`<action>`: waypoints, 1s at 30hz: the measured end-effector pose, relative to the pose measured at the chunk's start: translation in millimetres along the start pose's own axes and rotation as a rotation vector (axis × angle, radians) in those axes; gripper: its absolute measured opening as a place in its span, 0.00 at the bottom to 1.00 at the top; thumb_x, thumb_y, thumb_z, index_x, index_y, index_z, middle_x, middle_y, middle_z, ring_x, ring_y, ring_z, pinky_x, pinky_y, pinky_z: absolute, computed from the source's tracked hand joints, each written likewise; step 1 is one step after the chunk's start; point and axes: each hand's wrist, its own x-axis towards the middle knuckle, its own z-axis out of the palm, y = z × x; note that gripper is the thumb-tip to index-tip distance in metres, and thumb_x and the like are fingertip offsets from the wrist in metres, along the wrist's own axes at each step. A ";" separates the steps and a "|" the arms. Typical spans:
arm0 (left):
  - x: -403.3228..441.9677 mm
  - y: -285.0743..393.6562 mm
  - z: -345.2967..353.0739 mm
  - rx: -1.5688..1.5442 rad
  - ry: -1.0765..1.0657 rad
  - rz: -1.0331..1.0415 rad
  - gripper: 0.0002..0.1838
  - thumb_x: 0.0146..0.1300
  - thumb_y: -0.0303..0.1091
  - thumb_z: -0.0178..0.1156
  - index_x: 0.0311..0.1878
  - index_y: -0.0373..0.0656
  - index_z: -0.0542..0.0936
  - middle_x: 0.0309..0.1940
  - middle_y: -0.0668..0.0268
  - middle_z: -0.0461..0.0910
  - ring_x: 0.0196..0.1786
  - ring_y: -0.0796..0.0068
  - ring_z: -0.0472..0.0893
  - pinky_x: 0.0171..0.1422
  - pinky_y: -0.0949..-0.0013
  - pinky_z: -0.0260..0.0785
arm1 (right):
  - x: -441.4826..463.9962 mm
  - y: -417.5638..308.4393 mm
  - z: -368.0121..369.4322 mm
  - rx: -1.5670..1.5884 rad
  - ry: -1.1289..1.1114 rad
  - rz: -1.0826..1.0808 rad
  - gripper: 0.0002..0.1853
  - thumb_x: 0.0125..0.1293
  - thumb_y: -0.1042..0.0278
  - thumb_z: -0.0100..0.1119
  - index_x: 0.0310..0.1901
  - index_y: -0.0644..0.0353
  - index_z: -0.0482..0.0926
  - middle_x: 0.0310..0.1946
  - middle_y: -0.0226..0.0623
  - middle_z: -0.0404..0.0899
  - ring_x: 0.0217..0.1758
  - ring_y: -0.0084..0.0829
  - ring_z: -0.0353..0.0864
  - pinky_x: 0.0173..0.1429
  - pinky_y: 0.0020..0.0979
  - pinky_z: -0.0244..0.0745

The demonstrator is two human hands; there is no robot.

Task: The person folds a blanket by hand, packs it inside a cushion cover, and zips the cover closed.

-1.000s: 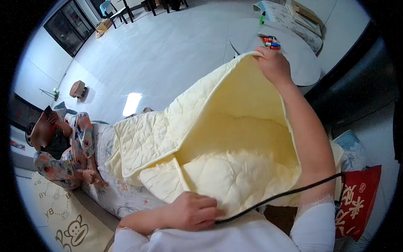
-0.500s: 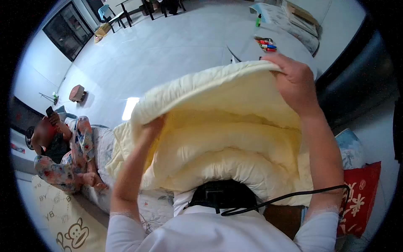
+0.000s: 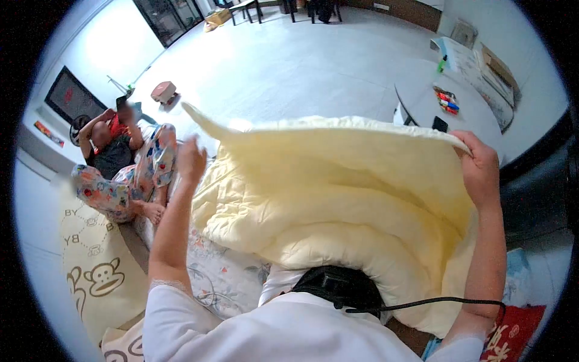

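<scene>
A pale yellow quilt [image 3: 338, 163] spreads across my lap and the seat in front of me, its far edge lifted. My right hand [image 3: 481, 163] is closed on the quilt's far right edge, fingers wrapped over it. My left hand [image 3: 191, 160] is in the air beside the quilt's left side, slightly blurred, its fingers loosely apart and holding nothing. Above that hand the quilt's left corner sticks up, free in the air. A black pouch [image 3: 335, 286] rests at my waist, and a black cable [image 3: 434, 301] runs from it across my right forearm.
To the left a person [image 3: 114, 151] sits with bent legs, holding a phone. A monkey-print cushion [image 3: 99, 253] lies nearer, and a red cushion [image 3: 518, 332] at right. Ahead, a round table [image 3: 482, 108] holds markers [image 3: 446, 99]; a small pink stool [image 3: 163, 92] stands on the floor.
The quilt's far edge has straightened and spread wider. My left hand has come out from under it, letting go, while my right hand has moved right and lower. My view has shifted left.
</scene>
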 end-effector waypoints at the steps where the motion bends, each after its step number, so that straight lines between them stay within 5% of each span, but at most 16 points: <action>1: -10.7 -24.5 43.2 -0.133 -0.096 0.031 0.23 0.57 0.38 0.63 0.56 0.43 0.73 0.49 0.53 0.77 0.54 0.53 0.76 0.59 0.59 0.67 | -2.0 0.1 4.8 -0.002 -0.027 -0.032 0.10 0.59 0.74 0.57 0.43 0.58 0.80 0.34 0.44 0.82 0.38 0.40 0.83 0.42 0.33 0.75; 4: -46.1 -27.8 92.1 -0.279 -0.577 0.107 0.22 0.58 0.41 0.63 0.54 0.42 0.76 0.53 0.52 0.76 0.56 0.54 0.75 0.60 0.57 0.66 | -5.2 -7.2 12.7 -0.008 -0.090 -0.075 0.10 0.58 0.75 0.54 0.42 0.58 0.79 0.34 0.43 0.82 0.39 0.41 0.83 0.42 0.34 0.75; 6: -53.9 -34.7 142.4 -0.395 -0.545 0.290 0.23 0.58 0.42 0.62 0.55 0.42 0.76 0.53 0.53 0.77 0.57 0.55 0.75 0.60 0.57 0.66 | -7.0 -11.4 15.5 -0.005 -0.115 -0.083 0.11 0.57 0.76 0.53 0.43 0.58 0.79 0.35 0.44 0.82 0.39 0.42 0.83 0.43 0.35 0.75; 16: 12.0 -10.9 146.8 -0.490 -0.372 0.130 0.25 0.56 0.46 0.64 0.53 0.42 0.75 0.50 0.54 0.77 0.56 0.57 0.76 0.59 0.59 0.67 | -20.1 -25.9 7.9 0.027 -0.100 -0.133 0.13 0.54 0.81 0.53 0.43 0.63 0.79 0.35 0.46 0.82 0.39 0.42 0.84 0.44 0.35 0.78; 24: 17.7 -74.2 142.0 0.240 0.168 -0.344 0.27 0.55 0.49 0.65 0.51 0.41 0.74 0.48 0.55 0.77 0.55 0.60 0.76 0.58 0.61 0.68 | -24.1 -16.2 49.2 -0.008 -0.125 -0.184 0.15 0.53 0.80 0.52 0.44 0.63 0.80 0.35 0.47 0.82 0.37 0.44 0.83 0.43 0.37 0.78; 25: 8.3 -46.9 101.5 0.114 -0.213 -0.457 0.31 0.54 0.48 0.66 0.55 0.39 0.70 0.52 0.55 0.75 0.58 0.56 0.73 0.59 0.58 0.67 | -28.9 -12.5 56.6 -0.059 -0.141 -0.261 0.16 0.53 0.80 0.52 0.44 0.62 0.80 0.35 0.47 0.82 0.37 0.45 0.83 0.42 0.38 0.78; 27: -29.1 -71.1 152.5 0.128 -0.216 -0.229 0.35 0.56 0.48 0.64 0.62 0.37 0.66 0.63 0.50 0.66 0.65 0.52 0.66 0.66 0.54 0.61 | -41.9 -14.3 72.4 -0.063 -0.175 -0.305 0.16 0.52 0.79 0.52 0.43 0.62 0.80 0.35 0.46 0.82 0.37 0.45 0.83 0.41 0.39 0.78; 28: -43.8 -65.8 157.2 0.117 -0.429 -0.158 0.33 0.61 0.47 0.58 0.64 0.36 0.63 0.67 0.49 0.61 0.66 0.52 0.65 0.68 0.53 0.58 | -48.2 -15.0 79.3 -0.073 -0.210 -0.353 0.15 0.52 0.78 0.52 0.43 0.61 0.80 0.35 0.46 0.82 0.36 0.46 0.83 0.40 0.40 0.78; 30: -91.9 -61.4 185.8 0.187 -0.241 -0.046 0.29 0.64 0.44 0.53 0.63 0.35 0.64 0.67 0.51 0.61 0.67 0.52 0.64 0.68 0.50 0.58 | -53.4 -12.3 88.5 -0.072 -0.244 -0.346 0.16 0.50 0.77 0.53 0.42 0.61 0.81 0.36 0.46 0.82 0.36 0.46 0.83 0.40 0.40 0.78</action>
